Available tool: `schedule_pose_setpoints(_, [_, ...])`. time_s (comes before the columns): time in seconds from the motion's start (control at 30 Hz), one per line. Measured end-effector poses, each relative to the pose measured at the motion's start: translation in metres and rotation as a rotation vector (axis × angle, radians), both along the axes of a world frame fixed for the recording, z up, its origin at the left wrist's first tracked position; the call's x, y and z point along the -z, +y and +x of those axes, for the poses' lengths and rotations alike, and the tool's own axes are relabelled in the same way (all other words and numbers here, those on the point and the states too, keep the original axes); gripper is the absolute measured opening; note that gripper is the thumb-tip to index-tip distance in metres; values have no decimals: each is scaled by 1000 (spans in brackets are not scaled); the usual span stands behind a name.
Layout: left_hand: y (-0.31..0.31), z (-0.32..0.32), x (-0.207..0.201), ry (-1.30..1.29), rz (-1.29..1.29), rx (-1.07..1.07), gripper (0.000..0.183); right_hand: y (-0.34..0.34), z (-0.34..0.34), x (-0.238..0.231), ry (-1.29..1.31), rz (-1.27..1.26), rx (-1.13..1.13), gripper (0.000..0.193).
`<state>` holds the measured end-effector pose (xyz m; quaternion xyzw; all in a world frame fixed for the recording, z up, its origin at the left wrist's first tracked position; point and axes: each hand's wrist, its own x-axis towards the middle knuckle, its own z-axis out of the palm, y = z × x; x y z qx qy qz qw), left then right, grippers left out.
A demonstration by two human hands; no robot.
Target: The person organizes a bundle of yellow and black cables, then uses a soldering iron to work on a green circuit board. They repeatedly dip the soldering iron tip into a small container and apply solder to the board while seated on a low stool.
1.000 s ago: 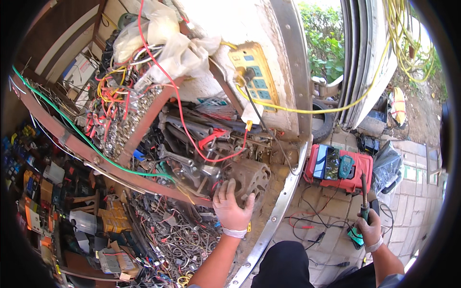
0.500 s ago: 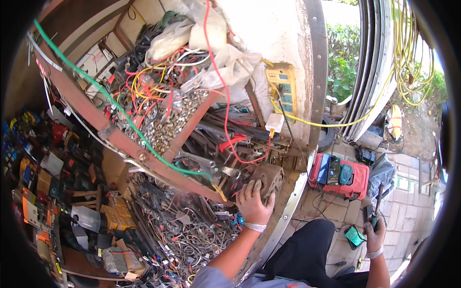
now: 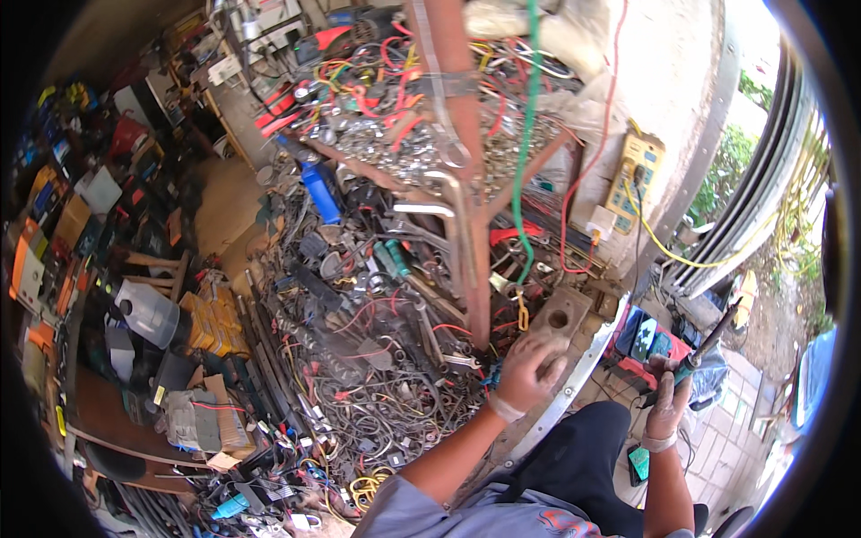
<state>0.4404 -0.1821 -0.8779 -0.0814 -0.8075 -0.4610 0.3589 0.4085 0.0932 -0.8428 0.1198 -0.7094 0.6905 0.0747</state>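
My left hand (image 3: 527, 375), in a thin pale glove, is beside a rusty metal block (image 3: 565, 312) with a round hole. Its fingers are loosely bent and a little smeared, with a gap to the thumb and nothing visible between them. Over on the right, my gloved right hand (image 3: 665, 402) is closed around a long tool with a green grip and a dark shaft (image 3: 712, 334), which points up and away; its exact kind is unclear. A green wire (image 3: 529, 117) ending in a yellow clip (image 3: 522, 309) hangs near the block.
A rusty upright bar (image 3: 473, 242) with hooked wrenches stands left of the block. Tangled wires and metal parts (image 3: 377, 412) fill the bench. A yellow power strip (image 3: 634, 179) is on the wall. A red case (image 3: 628, 366) and a green-screened device (image 3: 639, 464) sit at right.
The view has swung, so the bench shows more to the left. My left hand has come off the block's top and its fingers have bent. My right hand has turned the tool outward.
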Motion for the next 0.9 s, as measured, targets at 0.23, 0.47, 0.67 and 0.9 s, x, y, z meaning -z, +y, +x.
schedule_pose_setpoints(0.23, [-174,39,23,-14,360,-661,26,-73,-8,29,24,-261,-20,22])
schedule_pose_setpoints(0.47, [-317,-42,71,-290,450,-901,86,-126,-11,74,-111,-239,-24,28])
schedule_pose_setpoints(0.67, [-288,-95,73,-254,443,-922,93,-141,-8,93,-117,-103,-76,19])
schedule_pose_setpoints(0.9, [-275,-100,78,-132,420,-917,72,-137,-7,85,-178,-219,-120,22])
